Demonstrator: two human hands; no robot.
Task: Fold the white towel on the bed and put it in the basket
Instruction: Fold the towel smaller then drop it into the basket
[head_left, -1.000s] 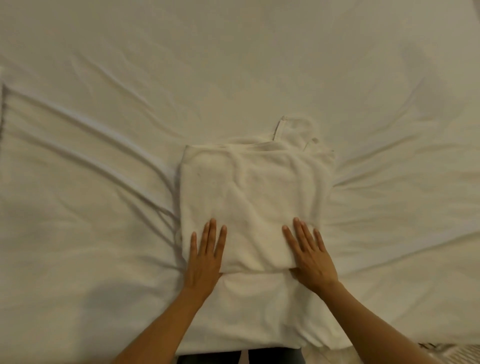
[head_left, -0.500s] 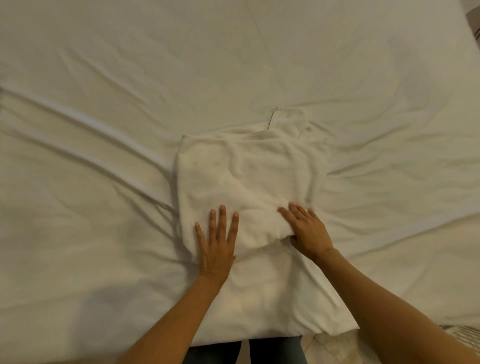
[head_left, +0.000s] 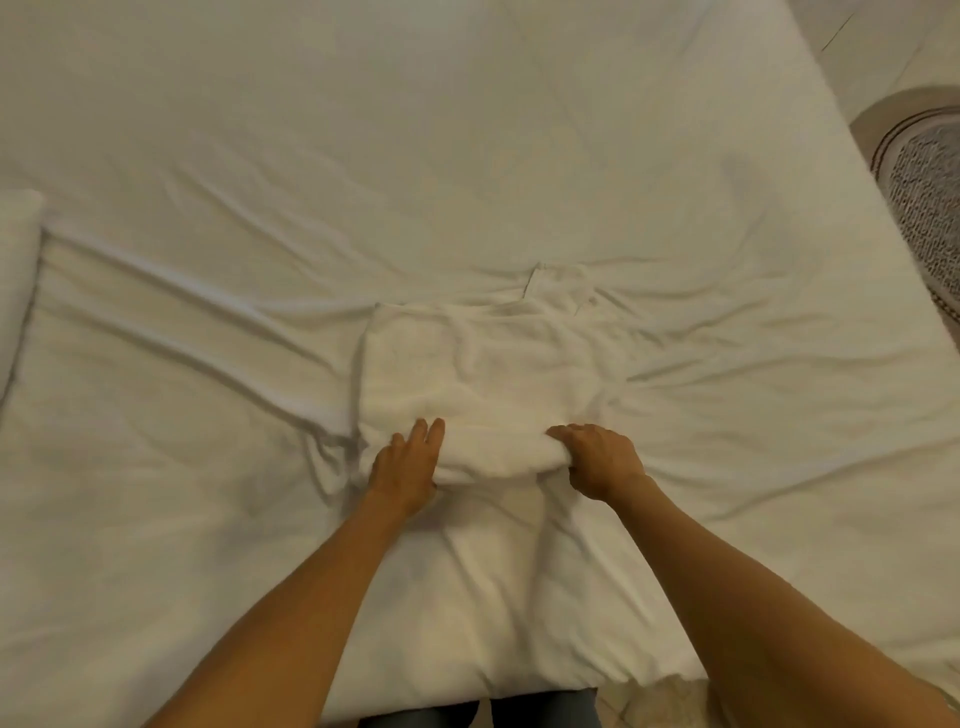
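Note:
A white towel (head_left: 483, 374), folded into a rough square, lies in the middle of the white bed (head_left: 467, 156). Its near edge is bunched into a thick roll between my hands. My left hand (head_left: 408, 465) grips the left end of that roll, fingers lying over the top. My right hand (head_left: 597, 460) is curled around the right end, knuckles up. A loose corner of the towel sticks out at its far right side. No basket is clearly in view.
The bedsheet is creased, with long folds running left from the towel. A white pillow (head_left: 15, 275) lies at the left edge. Past the bed's right edge is pale floor and a patterned rug or mat (head_left: 930, 208). The bed's near edge is by my legs.
My hands went from lying flat on the towel's near edge to closing around it, and that edge is now bunched up and pushed away from me. The view also shifted.

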